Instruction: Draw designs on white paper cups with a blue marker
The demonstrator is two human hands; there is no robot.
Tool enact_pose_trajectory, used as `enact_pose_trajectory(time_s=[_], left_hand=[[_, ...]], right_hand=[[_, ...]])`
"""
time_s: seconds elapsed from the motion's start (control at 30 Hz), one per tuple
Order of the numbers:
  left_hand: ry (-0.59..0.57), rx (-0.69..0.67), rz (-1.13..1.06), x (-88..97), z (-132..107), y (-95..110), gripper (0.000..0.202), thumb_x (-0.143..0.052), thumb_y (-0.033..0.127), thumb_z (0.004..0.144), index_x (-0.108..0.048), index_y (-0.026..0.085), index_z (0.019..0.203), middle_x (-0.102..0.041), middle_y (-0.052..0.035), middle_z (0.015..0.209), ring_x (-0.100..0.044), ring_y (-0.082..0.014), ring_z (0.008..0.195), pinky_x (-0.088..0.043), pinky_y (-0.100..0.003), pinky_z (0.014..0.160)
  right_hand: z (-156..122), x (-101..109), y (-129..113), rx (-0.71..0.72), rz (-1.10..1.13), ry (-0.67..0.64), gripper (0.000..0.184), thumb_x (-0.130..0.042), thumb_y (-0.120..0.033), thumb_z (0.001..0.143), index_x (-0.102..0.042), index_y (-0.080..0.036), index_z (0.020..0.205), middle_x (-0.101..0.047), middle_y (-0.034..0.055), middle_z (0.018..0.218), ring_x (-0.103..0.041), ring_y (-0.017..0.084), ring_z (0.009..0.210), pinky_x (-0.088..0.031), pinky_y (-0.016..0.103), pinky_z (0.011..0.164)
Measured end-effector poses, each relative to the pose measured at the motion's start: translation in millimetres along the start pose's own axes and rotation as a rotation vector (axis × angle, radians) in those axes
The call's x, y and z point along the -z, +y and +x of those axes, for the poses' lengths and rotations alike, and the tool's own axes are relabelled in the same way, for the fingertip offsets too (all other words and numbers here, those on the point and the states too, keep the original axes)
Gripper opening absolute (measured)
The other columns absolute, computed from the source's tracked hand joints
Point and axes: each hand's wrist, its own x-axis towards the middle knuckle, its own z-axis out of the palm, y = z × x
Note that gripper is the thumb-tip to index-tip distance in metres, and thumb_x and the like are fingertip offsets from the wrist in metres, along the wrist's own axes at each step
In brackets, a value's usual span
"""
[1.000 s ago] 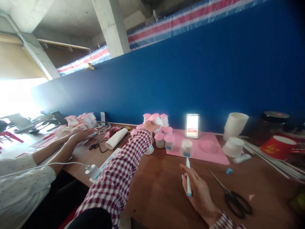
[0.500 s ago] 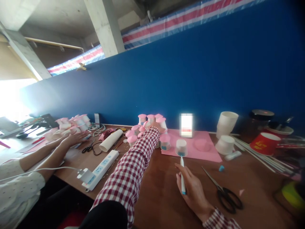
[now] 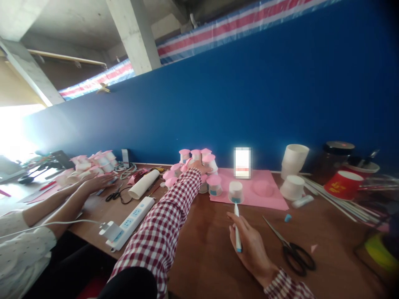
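Observation:
My left hand (image 3: 197,166) reaches far forward in a red-checked sleeve to a cluster of small white cups with pink tops (image 3: 199,160) near the blue wall. Its fingers rest on one of those cups; I cannot see whether they grip it. My right hand (image 3: 249,243) lies on the brown table, fingers curled round a white pen with a blue end (image 3: 237,228). The pen's tip points at a single upturned white cup (image 3: 236,191) on the pink paper sheet (image 3: 274,195).
Black scissors (image 3: 293,249) lie to the right of my right hand. A white power strip (image 3: 131,216) and a rolled white paper (image 3: 144,184) lie to the left. Another person's hands (image 3: 96,182) work beside more pink-topped cups. Stacked white cups (image 3: 293,160) and a red cup (image 3: 344,185) stand at the right.
My left hand has come down onto the cup cluster from holding a pink-topped cup just above it. The view has shifted slightly; my right hand with the pen has stayed put.

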Motion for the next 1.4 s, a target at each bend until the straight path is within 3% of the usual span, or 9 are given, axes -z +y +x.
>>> enact_pose_trajectory(time_s=[0.23,0.4,0.57,0.7,0.77,0.9,1.03,1.27,1.4], left_hand=[[-0.014,-0.125,0.046,4.1,-6,1,0.040,-0.075,0.037,0.060,-0.052,0.017,0.088,-0.056,-0.0058,0.086,-0.052,-0.0209,0.087,-0.039,-0.033,0.076],[0.012,-0.176,0.006,16.7,-9,2,0.023,-0.070,0.021,0.066,-0.056,0.009,0.081,-0.059,-0.0086,0.075,-0.052,-0.0199,0.086,-0.039,-0.033,0.076],[0.120,-0.290,-0.142,27.0,-38,-7,0.018,-0.052,0.025,0.081,-0.061,0.014,0.092,-0.064,-0.0071,0.083,-0.057,-0.0171,0.077,-0.041,-0.027,0.069],[0.089,-0.458,-0.393,-1.1,-98,-19,0.026,-0.042,0.030,0.086,-0.063,0.015,0.087,-0.064,-0.0038,0.073,-0.057,-0.0128,0.066,-0.043,-0.023,0.062],[-0.038,-0.505,-0.561,-27.9,-130,-24,0.033,-0.042,0.037,0.087,-0.064,0.014,0.079,-0.062,-0.0036,0.066,-0.056,-0.0127,0.062,-0.042,-0.023,0.059],[-0.346,-0.404,-0.780,-79.5,-172,-21,0.038,-0.043,0.046,0.085,-0.062,0.013,0.082,-0.058,-0.0026,0.063,-0.051,-0.0114,0.055,-0.041,-0.023,0.053],[-0.342,-0.455,-0.803,-103.1,-183,-12,0.034,-0.046,0.044,0.085,-0.058,0.013,0.078,-0.055,-0.0018,0.066,-0.049,-0.0110,0.060,-0.041,-0.023,0.059],[-0.312,-0.527,-0.840,-106.3,-188,-21,0.035,-0.034,0.040,0.091,-0.057,0.014,0.088,-0.060,-0.0054,0.081,-0.054,-0.0148,0.076,-0.043,-0.027,0.073],[-0.275,-0.566,-0.767,-109.4,-187,-29,0.036,-0.033,0.038,0.091,-0.059,0.014,0.088,-0.061,-0.0066,0.083,-0.054,-0.0155,0.075,-0.043,-0.028,0.073]], right_hand=[[-1,-2,2,-0.011,0.007,-0.007,0.034,-0.040,-0.017,0.088,-0.046,-0.019,0.122,-0.061,0.0093,0.101,-0.064,0.018,0.081,-0.053,0.028,0.068],[-2,-3,3,-0.028,0.018,-0.011,0.034,-0.040,-0.017,0.088,-0.046,-0.020,0.122,-0.062,0.0087,0.101,-0.064,0.018,0.079,-0.053,0.028,0.068],[1,-3,4,-0.032,0.013,0.022,0.034,-0.040,-0.017,0.087,-0.047,-0.020,0.120,-0.063,0.0099,0.103,-0.066,0.019,0.080,-0.054,0.030,0.068],[2,-1,9,-0.084,0.053,0.062,0.048,-0.039,-0.016,0.085,-0.034,-0.018,0.133,-0.064,0.0108,0.108,-0.067,0.021,0.087,-0.056,0.031,0.070],[2,0,12,-0.113,0.031,0.080,0.058,-0.037,-0.012,0.083,-0.024,-0.017,0.139,-0.064,0.0121,0.112,-0.067,0.021,0.088,-0.057,0.032,0.070],[2,-1,24,-0.082,-0.107,0.188,0.059,-0.033,-0.014,0.085,-0.020,-0.016,0.142,-0.059,0.0145,0.121,-0.062,0.025,0.104,-0.056,0.038,0.079],[2,-4,36,-0.039,-0.231,0.209,0.055,-0.029,-0.017,0.089,-0.022,-0.015,0.143,-0.052,0.0160,0.130,-0.053,0.027,0.118,-0.049,0.044,0.092],[0,-6,36,0.001,-0.217,0.136,0.056,-0.029,-0.018,0.091,-0.016,-0.020,0.145,-0.048,0.0124,0.136,-0.050,0.024,0.121,-0.048,0.043,0.095],[-3,-6,32,-0.012,-0.171,0.072,0.056,-0.032,-0.019,0.091,-0.017,-0.021,0.145,-0.047,0.0103,0.136,-0.048,0.022,0.123,-0.047,0.040,0.097]])
